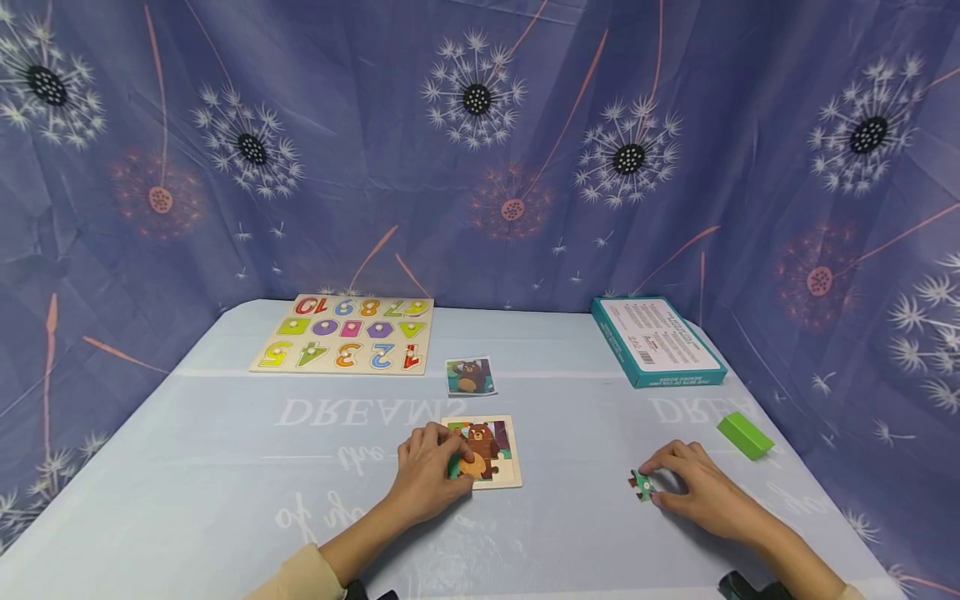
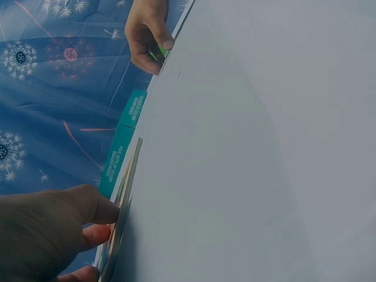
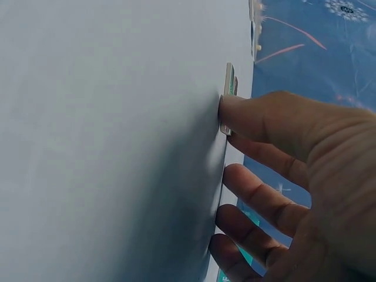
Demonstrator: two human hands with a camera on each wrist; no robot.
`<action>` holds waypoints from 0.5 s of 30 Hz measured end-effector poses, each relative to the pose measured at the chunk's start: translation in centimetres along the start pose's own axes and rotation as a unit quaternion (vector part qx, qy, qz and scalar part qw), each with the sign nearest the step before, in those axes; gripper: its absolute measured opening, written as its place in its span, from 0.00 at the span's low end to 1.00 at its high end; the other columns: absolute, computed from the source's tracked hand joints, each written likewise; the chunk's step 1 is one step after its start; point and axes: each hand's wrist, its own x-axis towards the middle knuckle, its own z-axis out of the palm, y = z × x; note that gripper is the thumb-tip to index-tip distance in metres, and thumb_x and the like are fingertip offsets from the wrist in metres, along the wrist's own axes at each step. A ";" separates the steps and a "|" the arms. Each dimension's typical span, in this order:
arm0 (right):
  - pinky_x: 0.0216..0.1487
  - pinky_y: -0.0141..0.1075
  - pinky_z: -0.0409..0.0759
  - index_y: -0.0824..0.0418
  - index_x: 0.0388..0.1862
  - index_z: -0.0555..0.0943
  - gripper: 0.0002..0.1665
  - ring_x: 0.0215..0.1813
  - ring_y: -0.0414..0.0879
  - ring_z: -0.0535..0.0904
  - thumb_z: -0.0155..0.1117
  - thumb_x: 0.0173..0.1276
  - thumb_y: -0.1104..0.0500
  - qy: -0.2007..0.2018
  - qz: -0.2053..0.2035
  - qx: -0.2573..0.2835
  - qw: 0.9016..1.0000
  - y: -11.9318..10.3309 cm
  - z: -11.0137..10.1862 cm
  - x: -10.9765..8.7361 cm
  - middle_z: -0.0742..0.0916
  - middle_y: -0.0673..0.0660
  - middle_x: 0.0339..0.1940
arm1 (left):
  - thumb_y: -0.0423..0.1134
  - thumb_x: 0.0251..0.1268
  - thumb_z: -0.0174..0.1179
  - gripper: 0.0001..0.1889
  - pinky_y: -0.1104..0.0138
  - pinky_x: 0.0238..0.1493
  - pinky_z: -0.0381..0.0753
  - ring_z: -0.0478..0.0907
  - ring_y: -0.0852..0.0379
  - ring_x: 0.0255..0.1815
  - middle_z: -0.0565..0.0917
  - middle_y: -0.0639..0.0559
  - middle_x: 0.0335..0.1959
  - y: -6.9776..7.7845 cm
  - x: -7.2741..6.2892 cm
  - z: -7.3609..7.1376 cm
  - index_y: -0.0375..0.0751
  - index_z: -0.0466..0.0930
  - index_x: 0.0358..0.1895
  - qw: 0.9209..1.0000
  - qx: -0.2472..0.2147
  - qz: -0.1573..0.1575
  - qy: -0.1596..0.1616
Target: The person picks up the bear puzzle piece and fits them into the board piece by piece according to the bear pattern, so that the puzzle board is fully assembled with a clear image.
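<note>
My left hand (image 1: 431,471) grips the left side of a wooden bear jigsaw puzzle (image 1: 516,477), its curled thumb and fingers at the frame and picture. Pale wood shows at the puzzle's lower right, beside the brown bear. Over to the right, my right hand (image 1: 705,492) pinches a small green-and-brown puzzle piece (image 1: 642,485) between thumb and index finger. In the right wrist view the thin piece (image 3: 230,76) stands edge-on at the thumb tip, the other fingers spread apart below. Behind the puzzle lies a bear picture card (image 1: 471,377).
A wooden number-and-shape board (image 1: 341,335) lies at the back left. At the back right is a teal box (image 1: 660,337) with a white label. A green block (image 1: 746,435) sits just beyond my right hand, near the table's right edge. A patterned blue curtain (image 1: 375,167) hangs behind the table.
</note>
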 end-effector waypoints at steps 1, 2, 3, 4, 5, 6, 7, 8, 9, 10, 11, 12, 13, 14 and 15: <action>0.43 0.33 0.69 0.39 0.41 0.80 0.18 0.44 0.30 0.62 0.73 0.52 0.54 0.001 -0.001 0.000 1.000 0.0 0.0 0.0 0.77 0.38 0.44 | 0.41 0.43 0.63 0.07 0.46 0.55 0.54 0.61 0.51 0.48 0.70 0.52 0.44 0.0 0.0 0.0 0.55 0.77 0.29 1.000 0.000 0.000 0.000; 0.43 0.33 0.69 0.39 0.40 0.80 0.18 0.44 0.30 0.62 0.73 0.51 0.54 0.002 -0.002 0.002 1.000 0.0 0.0 0.0 0.77 0.38 0.43 | 0.41 0.43 0.63 0.07 0.46 0.55 0.54 0.61 0.51 0.48 0.70 0.52 0.44 0.0 0.0 0.0 0.55 0.77 0.29 1.000 0.000 -0.001 0.000; 0.42 0.33 0.69 0.39 0.40 0.79 0.18 0.44 0.30 0.62 0.73 0.52 0.54 0.003 -0.004 0.002 1.000 0.0 0.0 0.0 0.77 0.38 0.43 | 0.41 0.43 0.63 0.07 0.46 0.55 0.54 0.61 0.51 0.48 0.70 0.52 0.44 0.0 0.0 0.0 0.55 0.77 0.29 1.000 0.000 -0.002 0.000; 0.42 0.33 0.69 0.38 0.40 0.79 0.18 0.44 0.30 0.62 0.73 0.51 0.54 0.004 -0.004 0.003 1.000 0.1 0.0 0.0 0.77 0.38 0.43 | 0.41 0.43 0.63 0.07 0.46 0.55 0.54 0.61 0.51 0.48 0.70 0.52 0.44 0.0 0.0 0.0 0.55 0.77 0.29 1.000 0.000 -0.002 0.000; 0.42 0.33 0.69 0.38 0.40 0.79 0.18 0.44 0.30 0.62 0.73 0.52 0.54 0.004 -0.006 0.004 1.000 0.1 0.0 0.0 0.77 0.38 0.43 | 0.40 0.43 0.63 0.07 0.46 0.55 0.54 0.61 0.51 0.48 0.70 0.52 0.44 0.0 0.0 0.0 0.54 0.77 0.29 1.000 -0.001 -0.002 0.000; 0.42 0.33 0.69 0.38 0.40 0.79 0.18 0.44 0.30 0.62 0.73 0.51 0.54 0.006 -0.007 0.005 1.000 0.1 0.1 0.0 0.77 0.38 0.43 | 0.40 0.43 0.63 0.07 0.45 0.55 0.54 0.61 0.51 0.48 0.70 0.52 0.44 0.1 0.0 0.0 0.54 0.77 0.29 1.000 0.000 0.000 0.001; 0.42 0.33 0.69 0.38 0.40 0.79 0.18 0.44 0.30 0.62 0.73 0.51 0.54 0.008 -0.009 0.004 1.000 0.1 0.1 0.0 0.77 0.38 0.43 | 0.40 0.42 0.63 0.07 0.45 0.55 0.54 0.61 0.51 0.48 0.70 0.52 0.44 0.1 0.0 0.0 0.54 0.77 0.29 1.000 -0.001 0.001 0.002; 0.42 0.33 0.69 0.38 0.40 0.79 0.18 0.44 0.30 0.62 0.73 0.51 0.54 0.009 -0.011 0.003 1.000 0.1 0.1 -0.1 0.77 0.38 0.43 | 0.40 0.42 0.63 0.08 0.45 0.54 0.54 0.61 0.51 0.48 0.70 0.52 0.43 0.1 0.0 0.0 0.54 0.77 0.29 1.000 0.000 0.003 0.003; 0.42 0.33 0.69 0.38 0.40 0.79 0.18 0.44 0.30 0.62 0.73 0.51 0.54 0.010 -0.012 0.003 1.000 0.1 0.2 0.0 0.77 0.38 0.43 | 0.40 0.42 0.63 0.08 0.45 0.54 0.54 0.61 0.51 0.48 0.70 0.52 0.43 0.1 0.0 0.0 0.54 0.77 0.29 1.000 0.000 0.004 0.004; 0.42 0.33 0.69 0.38 0.39 0.79 0.17 0.44 0.30 0.62 0.73 0.51 0.54 0.012 -0.013 0.001 1.000 0.1 0.2 0.0 0.77 0.38 0.42 | 0.40 0.42 0.63 0.08 0.45 0.54 0.54 0.61 0.51 0.48 0.69 0.52 0.43 0.1 0.0 0.0 0.54 0.77 0.29 1.000 0.000 0.004 0.004; 0.42 0.33 0.69 0.38 0.39 0.79 0.17 0.44 0.30 0.62 0.73 0.51 0.53 0.012 -0.015 -0.001 1.000 0.0 0.2 0.0 0.77 0.38 0.42 | 0.40 0.42 0.63 0.08 0.45 0.54 0.54 0.61 0.51 0.48 0.69 0.52 0.43 0.1 0.0 0.0 0.54 0.77 0.29 1.000 0.000 0.004 0.004; 0.42 0.33 0.69 0.38 0.39 0.80 0.17 0.44 0.30 0.62 0.73 0.51 0.53 0.013 -0.014 -0.002 1.000 0.0 0.2 0.1 0.77 0.37 0.42 | 0.40 0.42 0.63 0.08 0.45 0.54 0.54 0.61 0.51 0.48 0.69 0.52 0.43 0.1 0.0 0.0 0.54 0.77 0.29 1.000 0.001 0.004 0.004; 0.43 0.33 0.69 0.38 0.39 0.80 0.17 0.44 0.30 0.63 0.73 0.51 0.53 0.013 -0.013 -0.004 1.000 -0.1 0.2 0.2 0.77 0.37 0.42 | 0.40 0.43 0.63 0.07 0.45 0.55 0.54 0.61 0.51 0.48 0.69 0.52 0.43 0.0 0.0 0.1 0.54 0.77 0.29 1.000 0.002 0.002 0.003; 0.43 0.33 0.69 0.38 0.39 0.80 0.16 0.44 0.30 0.63 0.73 0.51 0.52 0.012 -0.010 -0.006 1.000 -0.2 0.2 0.3 0.77 0.37 0.42 | 0.40 0.43 0.63 0.07 0.45 0.55 0.54 0.61 0.52 0.48 0.69 0.52 0.43 0.0 0.0 0.1 0.54 0.77 0.29 1.000 0.003 0.002 0.002; 0.43 0.33 0.69 0.38 0.39 0.80 0.16 0.44 0.30 0.63 0.73 0.51 0.52 0.010 -0.005 -0.006 1.000 -0.4 0.2 0.5 0.77 0.37 0.41 | 0.40 0.43 0.63 0.07 0.46 0.55 0.54 0.61 0.52 0.48 0.70 0.52 0.44 0.0 0.0 0.0 0.54 0.77 0.29 1.000 0.003 -0.001 0.001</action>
